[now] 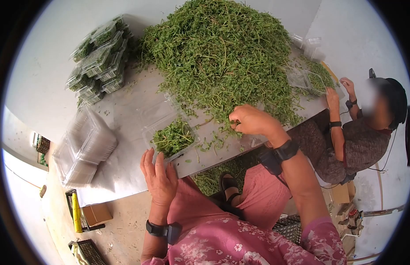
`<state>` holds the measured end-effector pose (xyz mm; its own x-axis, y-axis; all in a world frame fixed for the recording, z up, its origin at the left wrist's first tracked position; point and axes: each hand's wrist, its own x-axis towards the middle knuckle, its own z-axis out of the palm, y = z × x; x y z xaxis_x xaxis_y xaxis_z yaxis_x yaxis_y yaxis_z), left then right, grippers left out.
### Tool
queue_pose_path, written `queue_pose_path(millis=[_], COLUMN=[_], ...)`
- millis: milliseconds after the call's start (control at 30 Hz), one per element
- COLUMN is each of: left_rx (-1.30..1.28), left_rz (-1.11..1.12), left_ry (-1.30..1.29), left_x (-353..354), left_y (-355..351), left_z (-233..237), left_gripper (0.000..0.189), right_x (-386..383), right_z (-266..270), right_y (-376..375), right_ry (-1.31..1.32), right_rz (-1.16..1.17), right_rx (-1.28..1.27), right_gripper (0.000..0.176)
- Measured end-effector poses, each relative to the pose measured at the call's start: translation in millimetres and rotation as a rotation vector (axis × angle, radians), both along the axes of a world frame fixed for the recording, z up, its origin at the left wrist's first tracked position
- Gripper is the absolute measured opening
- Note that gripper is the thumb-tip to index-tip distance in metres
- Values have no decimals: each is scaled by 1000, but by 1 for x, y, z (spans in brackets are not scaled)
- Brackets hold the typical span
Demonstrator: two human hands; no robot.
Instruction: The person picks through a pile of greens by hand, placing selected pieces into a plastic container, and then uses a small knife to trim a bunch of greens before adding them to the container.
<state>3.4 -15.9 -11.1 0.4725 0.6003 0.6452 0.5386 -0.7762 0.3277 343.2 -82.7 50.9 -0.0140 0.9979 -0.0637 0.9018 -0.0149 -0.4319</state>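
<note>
A big heap of leafy green sprigs (222, 57) covers the back of the table. At its near edge my right hand (255, 120) is closed, fingers curled down and pinching some sprigs. In front of me lies an open clear plastic clamshell box (186, 154), its lid folded back toward the heap. Loose greens (173, 138) partly fill its base. My left hand (160, 179) is at the near left corner of this box, fingers stretched out and apart, fingertips right at the rim. A few stray sprigs (213, 142) lie between the box and my right hand.
Nested clear boxes (85, 145) stand at the table's left. Behind them, filled closed boxes (101, 59) are piled up. On the right a person (359, 132) sits with hands near another open box (317, 81) of greens. Black crates (87, 251) stand on the floor.
</note>
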Motion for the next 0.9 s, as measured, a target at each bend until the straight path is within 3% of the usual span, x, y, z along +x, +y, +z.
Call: queue_pose_path(millis=[133,333,433,633,900], left_rx=[6,5,5,15,13], left_rz=[-5,-1,-5,-1,-23], left_ry=[-5,-1,-6,-4,-26], left_x=[0,0,0,1,0], left_y=[1,0,0,0,0], left_z=[-1,0,0,0,2], left_gripper=[41,41,42,42,42], right_x=[-2,-3,-18,-20,-1], right_z=[9,22,24,-5,11], right_y=[-1,2,4,8,3], right_ry=[47,419,374,30,249], right_rz=[-116,-180,-122,8,-135], right_rx=[-15,59,-11,-24,79], right_gripper=[12,19,19,19,13])
